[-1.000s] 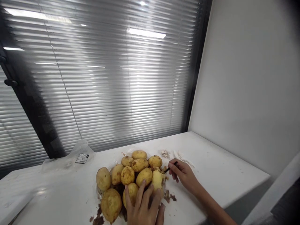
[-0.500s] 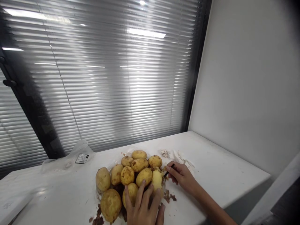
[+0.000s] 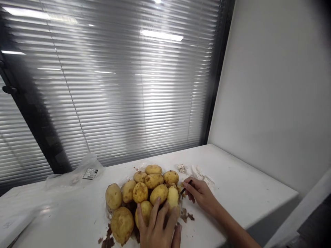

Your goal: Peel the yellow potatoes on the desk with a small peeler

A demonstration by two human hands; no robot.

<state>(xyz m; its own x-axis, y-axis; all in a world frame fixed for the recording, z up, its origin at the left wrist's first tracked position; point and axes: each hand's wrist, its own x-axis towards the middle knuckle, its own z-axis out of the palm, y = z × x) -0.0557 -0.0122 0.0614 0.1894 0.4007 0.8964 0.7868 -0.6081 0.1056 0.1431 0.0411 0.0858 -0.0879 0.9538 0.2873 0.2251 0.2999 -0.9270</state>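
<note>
A heap of several yellow-brown potatoes (image 3: pixel 141 191) lies on the white table (image 3: pixel 232 193). My left hand (image 3: pixel 157 227) rests at the near side of the heap, its fingers around a partly peeled pale potato (image 3: pixel 172 198). My right hand (image 3: pixel 200 194) is just right of it and grips a thin black peeler (image 3: pixel 186 186), whose tip touches the top of that potato. Brown peel scraps (image 3: pixel 187 217) lie around the heap.
A crumpled clear plastic bag with a label (image 3: pixel 85 170) lies at the back left. White paper scraps (image 3: pixel 199 174) lie behind my right hand. Closed blinds (image 3: pixel 116 86) stand behind the table and a white wall (image 3: pixel 274 96) on the right.
My right hand has slid a little left, bringing the peeler's tip against the peeled potato. My left hand and the heap have stayed put.
</note>
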